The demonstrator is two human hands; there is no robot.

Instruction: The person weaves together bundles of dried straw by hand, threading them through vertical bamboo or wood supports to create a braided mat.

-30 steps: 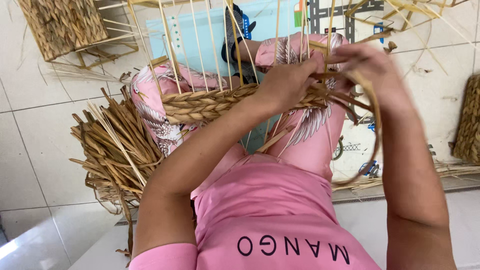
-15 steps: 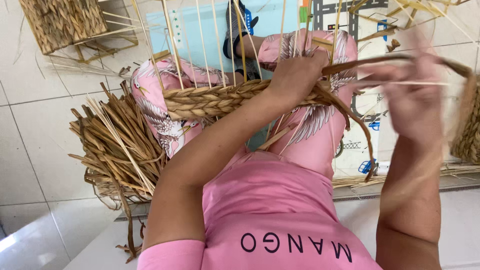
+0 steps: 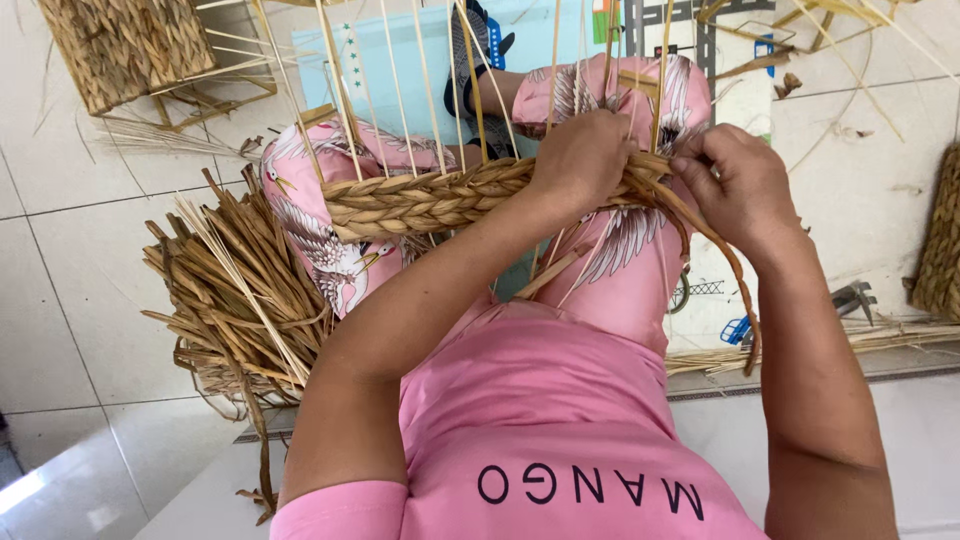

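I note left hand (image 3: pixel 585 160) clamped on braided rim (image 3: pixel 430 200), right hand (image 3: pixel 735 185) pinching straw strand (image 3: pixel 730 265); strand may snap if overpulled

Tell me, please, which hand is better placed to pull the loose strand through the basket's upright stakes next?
Probably the right hand: its fingers already pinch the loose strand where it leaves the braided rim. The left hand presses down on the weave, steadying it.
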